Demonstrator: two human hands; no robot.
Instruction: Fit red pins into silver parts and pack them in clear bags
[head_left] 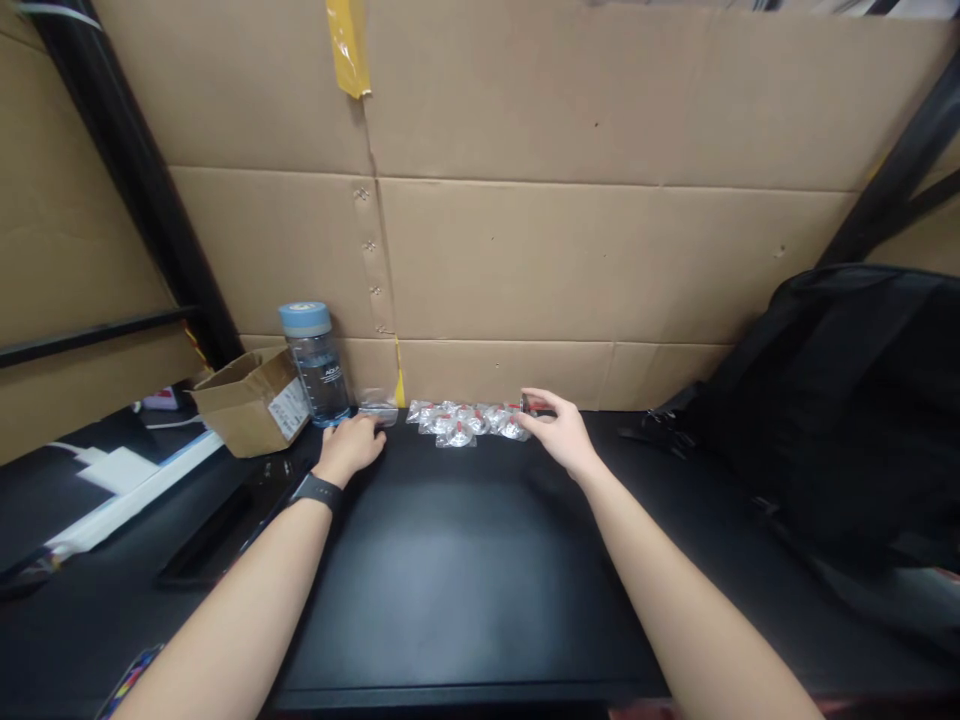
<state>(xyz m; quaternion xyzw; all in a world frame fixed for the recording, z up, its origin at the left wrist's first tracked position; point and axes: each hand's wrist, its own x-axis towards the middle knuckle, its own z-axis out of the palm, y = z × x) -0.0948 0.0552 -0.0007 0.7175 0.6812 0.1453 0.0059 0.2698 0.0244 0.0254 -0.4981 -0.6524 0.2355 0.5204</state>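
Note:
My left hand (351,448), with a dark watch on the wrist, reaches to a small pile of clear plastic bags (381,410) by the cardboard wall. Its fingertips touch the near edge of the bags, the thumb apart from the fingers. Between the thumb and fingers of my right hand (561,432) is a small round metal piece (524,403), seen edge-on, with something red behind it. Just left of that hand lie several silvery round pieces (459,432) with red marks, each in a clear bag, partly overlapping in a row. Their exact kind is too small to tell.
A water bottle (319,370) with a blue lid and an open cardboard box (251,405) stand at the left. Nearby lie a dark flat device (221,530) and a white charger (120,470). On the black table (465,570), a black backpack (840,420) fills the right side.

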